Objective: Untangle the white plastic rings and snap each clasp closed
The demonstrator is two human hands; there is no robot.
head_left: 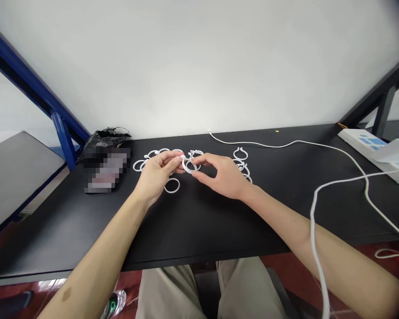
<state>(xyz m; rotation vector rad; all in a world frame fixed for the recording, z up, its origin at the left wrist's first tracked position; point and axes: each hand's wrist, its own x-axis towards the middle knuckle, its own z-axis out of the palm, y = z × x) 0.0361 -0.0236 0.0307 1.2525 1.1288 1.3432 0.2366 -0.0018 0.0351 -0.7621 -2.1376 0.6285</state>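
Both hands meet over the middle of a black table (199,221). My left hand (158,173) and my right hand (219,175) pinch the same white plastic ring (188,165) between thumb and fingertips, a little above the tabletop. Several more white rings (153,156) lie scattered behind and left of my left hand. One closed ring (172,185) lies flat just below it. More open rings (240,155) lie behind my right hand, some hidden by it.
A black plastic bag (103,139) and a blurred object (107,173) sit at the left. A white cable (314,195) runs across the right side and off the front edge. White boxes with blue print (382,153) stand far right. A blue frame (58,119) rises at the left.
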